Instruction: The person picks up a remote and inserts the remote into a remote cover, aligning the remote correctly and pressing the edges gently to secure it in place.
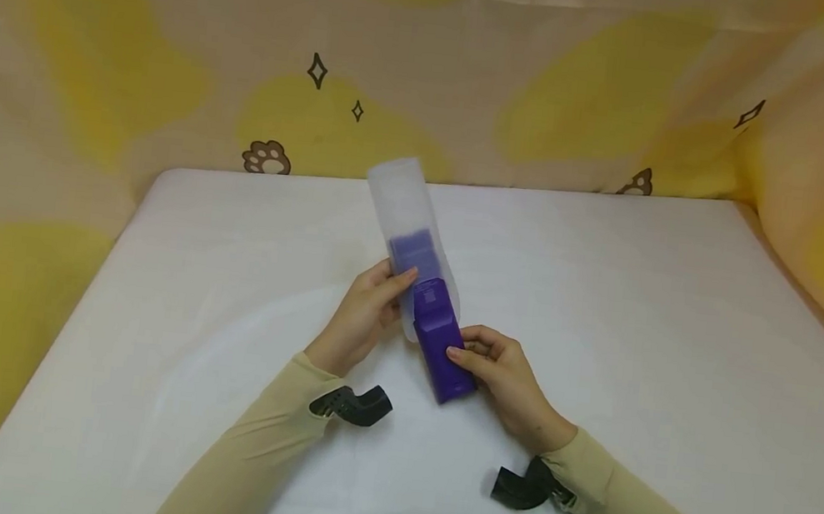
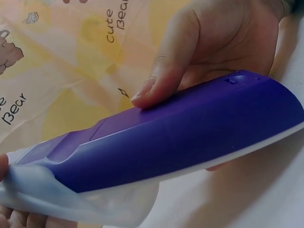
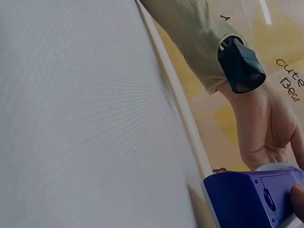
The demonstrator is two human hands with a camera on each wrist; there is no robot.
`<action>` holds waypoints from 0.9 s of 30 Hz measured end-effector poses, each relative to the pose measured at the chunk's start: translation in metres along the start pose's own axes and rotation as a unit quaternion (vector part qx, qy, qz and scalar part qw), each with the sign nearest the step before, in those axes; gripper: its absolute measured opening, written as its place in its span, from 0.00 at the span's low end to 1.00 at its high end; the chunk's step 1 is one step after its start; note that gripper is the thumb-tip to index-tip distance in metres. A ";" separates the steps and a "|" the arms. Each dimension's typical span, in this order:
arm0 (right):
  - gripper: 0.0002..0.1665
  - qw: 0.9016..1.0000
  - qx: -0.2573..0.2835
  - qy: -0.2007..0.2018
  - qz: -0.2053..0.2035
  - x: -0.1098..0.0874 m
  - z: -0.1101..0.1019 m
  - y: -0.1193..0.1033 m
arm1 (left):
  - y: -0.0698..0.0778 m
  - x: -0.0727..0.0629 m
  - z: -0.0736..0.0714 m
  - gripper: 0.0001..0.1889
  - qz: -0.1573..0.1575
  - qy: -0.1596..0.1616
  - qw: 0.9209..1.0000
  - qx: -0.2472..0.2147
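Purple plastic forms the elongated device [image 1: 440, 348] we hold over the white table [image 1: 229, 271]. In the head view its long axis runs aslant, from the upper left down to the lower right, with the broad, blunt end pointing towards us and the other end pointing away. That far portion sits inside a translucent sleeve [image 1: 394, 196], where we see it paler and bluish through the wall; the sleeve lies roughly along the same line and reaches well beyond the device's inner end. The near portion sticks out of the sleeve's mouth.

Our left hand [image 1: 361, 314] grips the sleeve from its left side near that mouth, thumb on top and fingers beneath. Our right hand [image 1: 508, 376] pinches the bare part of the device from the right, close to the blunt end, so most of its length extends away beyond the grip. In the left wrist view, our right thumb [image 2: 154, 90] presses on the purple face, and a white underside [image 2: 237, 154] shows along the lower edge. Patterned cloth [image 1: 589, 83] hangs behind the table.
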State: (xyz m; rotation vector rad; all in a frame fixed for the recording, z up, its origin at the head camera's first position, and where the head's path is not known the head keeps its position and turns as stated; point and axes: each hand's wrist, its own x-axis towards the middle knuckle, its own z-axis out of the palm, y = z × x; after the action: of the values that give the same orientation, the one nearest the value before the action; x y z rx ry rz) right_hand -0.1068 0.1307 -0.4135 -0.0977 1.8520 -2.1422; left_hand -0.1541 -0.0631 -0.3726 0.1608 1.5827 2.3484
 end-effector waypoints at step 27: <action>0.18 0.998 -0.049 -0.030 -0.002 -0.003 -0.002 -0.001 | -0.007 0.003 0.002 0.22 0.011 0.045 0.999 -0.028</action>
State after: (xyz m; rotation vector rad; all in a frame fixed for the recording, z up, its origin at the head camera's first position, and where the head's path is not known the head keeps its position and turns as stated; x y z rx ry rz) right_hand -0.1045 0.1336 -0.4128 -0.1844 1.9237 -2.0283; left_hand -0.1546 -0.0576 -0.3786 0.0610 1.5609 2.4447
